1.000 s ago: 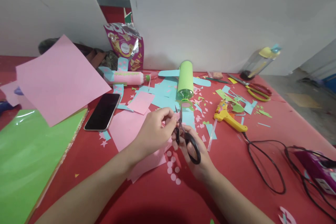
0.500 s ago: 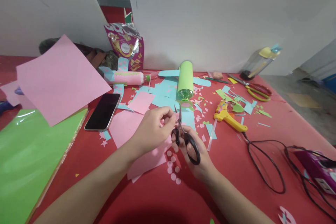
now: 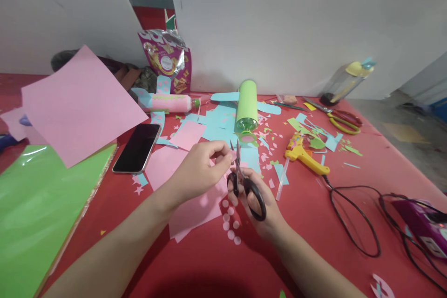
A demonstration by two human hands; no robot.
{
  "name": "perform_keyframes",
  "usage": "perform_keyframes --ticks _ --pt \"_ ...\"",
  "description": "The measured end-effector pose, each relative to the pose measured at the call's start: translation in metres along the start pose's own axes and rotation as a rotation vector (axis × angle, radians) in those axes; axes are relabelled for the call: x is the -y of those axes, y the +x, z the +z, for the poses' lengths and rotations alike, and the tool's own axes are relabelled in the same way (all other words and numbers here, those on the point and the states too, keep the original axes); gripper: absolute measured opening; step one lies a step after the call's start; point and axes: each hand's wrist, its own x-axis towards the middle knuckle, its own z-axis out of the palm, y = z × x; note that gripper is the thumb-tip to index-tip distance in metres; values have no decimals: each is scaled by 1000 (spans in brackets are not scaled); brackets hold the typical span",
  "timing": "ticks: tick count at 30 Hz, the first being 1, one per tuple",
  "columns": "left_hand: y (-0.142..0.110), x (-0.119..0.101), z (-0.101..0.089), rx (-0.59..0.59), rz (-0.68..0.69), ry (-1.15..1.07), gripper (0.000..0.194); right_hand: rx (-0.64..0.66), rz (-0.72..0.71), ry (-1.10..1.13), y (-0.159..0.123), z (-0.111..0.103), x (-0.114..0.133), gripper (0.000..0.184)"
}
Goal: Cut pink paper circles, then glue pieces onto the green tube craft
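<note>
My right hand [image 3: 261,205] grips black-handled scissors [image 3: 257,198], their blades parted and pointing away from me. Pinched between the thumb and fingers of my left hand [image 3: 206,167] is a small piece of pink paper [image 3: 233,154], right beside the blades; my fingers cover part of it. Below the hands lie several small pink paper circles [image 3: 231,234] on the red table. Pink paper sheets [image 3: 195,219] are spread under my left hand. Just beyond the scissors lies a bottle wrapped in green paper [image 3: 247,102] with blue paper wings.
A yellow hot glue gun [image 3: 302,156] with a black cable lies to the right, among paper scraps. Yellow-and-red-handled scissors [image 3: 344,121] rest behind it. On the left are a phone [image 3: 137,148], a green pack [image 3: 45,214] and a pink-wrapped bottle [image 3: 171,103].
Both hands stay in almost the same place. The scissor blades and the pink piece have shifted only slightly; the rest of the table looks the same.
</note>
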Motion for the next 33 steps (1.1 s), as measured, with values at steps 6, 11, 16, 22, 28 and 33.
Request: perform_keyframes --ticks 6,11,16,22,28,33 --pt "1 -1 -4 36 -24 27 22 1 28 -4 0 0 0 25" --pt "1 -2 -6 49 -26 45 21 12 36 -21 -1 0 -1 24" --pt "0 -3 -9 51 -20 54 21 35 33 -17 -1 -1 -2 26" --pt "2 -4 -13 83 -22 81 21 33 51 -21 -2 0 0 28" --pt "2 -3 -17 121 -37 86 20 35 109 -7 -3 2 2 32" --pt "2 -4 -20 129 -56 124 18 29 146 -1 -3 3 3 42"
